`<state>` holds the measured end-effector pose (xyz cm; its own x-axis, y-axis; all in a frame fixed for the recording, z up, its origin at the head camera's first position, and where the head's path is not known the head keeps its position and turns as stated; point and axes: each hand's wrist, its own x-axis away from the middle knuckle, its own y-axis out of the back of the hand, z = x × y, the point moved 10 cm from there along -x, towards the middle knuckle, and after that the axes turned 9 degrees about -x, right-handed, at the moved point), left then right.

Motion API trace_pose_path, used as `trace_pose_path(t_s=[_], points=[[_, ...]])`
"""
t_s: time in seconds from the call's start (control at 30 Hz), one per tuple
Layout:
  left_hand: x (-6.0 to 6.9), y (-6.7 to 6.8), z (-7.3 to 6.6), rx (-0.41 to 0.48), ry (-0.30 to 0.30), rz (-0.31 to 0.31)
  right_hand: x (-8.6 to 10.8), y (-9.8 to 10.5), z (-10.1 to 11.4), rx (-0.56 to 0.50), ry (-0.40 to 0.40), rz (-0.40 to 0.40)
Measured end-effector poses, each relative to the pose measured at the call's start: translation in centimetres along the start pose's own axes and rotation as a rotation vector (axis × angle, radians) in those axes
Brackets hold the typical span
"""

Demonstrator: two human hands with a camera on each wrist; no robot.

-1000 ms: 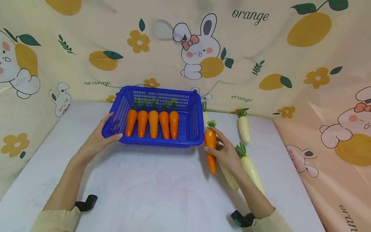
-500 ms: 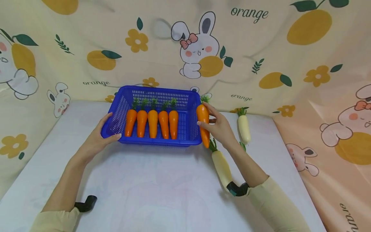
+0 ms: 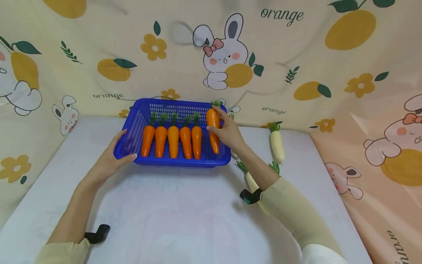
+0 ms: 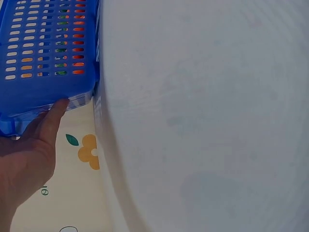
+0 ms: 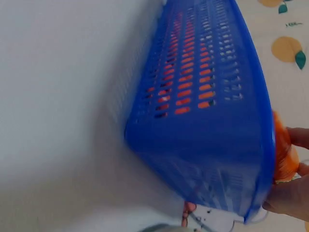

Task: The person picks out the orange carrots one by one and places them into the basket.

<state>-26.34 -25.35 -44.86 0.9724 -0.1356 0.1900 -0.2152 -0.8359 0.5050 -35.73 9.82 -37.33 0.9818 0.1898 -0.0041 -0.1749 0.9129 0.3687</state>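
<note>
A blue plastic basket point(image 3: 178, 162) stands on the table, with several orange carrots point(image 3: 160, 141) lined up in it, leafy tops toward the back. My left hand point(image 3: 108, 161) holds the basket's left end, its thumb along the front rim. In the left wrist view that hand point(image 4: 34, 154) is seen against the basket's end wall. My right hand point(image 3: 229, 132) pinches another carrot point(image 3: 212, 121) over the basket's right end, tilted with its leaves up and back. In the right wrist view the basket wall partly hides this carrot point(image 5: 285, 154); whether it touches the basket floor, I cannot tell.
White radishes lie to the right: one radish point(image 3: 277, 146) at the back, another radish point(image 3: 252, 182) partly under my right forearm. Green leaves point(image 3: 274, 167) of a further one show behind the arm. A patterned cloth point(image 3: 184, 73) hangs behind the white table point(image 3: 171, 220).
My right hand has carried the carrot left and back, from beside the basket, across its right rim, to over its inside. My left hand stays at the basket's left end.
</note>
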Motion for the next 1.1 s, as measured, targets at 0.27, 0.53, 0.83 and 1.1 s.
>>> trace_pose_path(t_s=[0.27, 0.53, 0.83, 1.1], points=[[0.0, 0.0, 0.1, 0.003, -0.005, -0.001, -2.0, -3.5, -2.3, 0.089, -0.095, -0.007], [-0.2, -0.1, 0.3, -0.004, -0.002, -0.005, -3.0, -4.5, -4.0, 0.244, -0.195, -0.019], [0.1, 0.0, 0.4, 0.006, 0.000, -0.011, -2.9, -4.8, -4.1, 0.294, -0.222, 0.001], [-0.1, 0.1, 0.0, -0.015, -0.009, -0.011, -1.8, -4.8, -4.3, 0.098, -0.276, 0.036]])
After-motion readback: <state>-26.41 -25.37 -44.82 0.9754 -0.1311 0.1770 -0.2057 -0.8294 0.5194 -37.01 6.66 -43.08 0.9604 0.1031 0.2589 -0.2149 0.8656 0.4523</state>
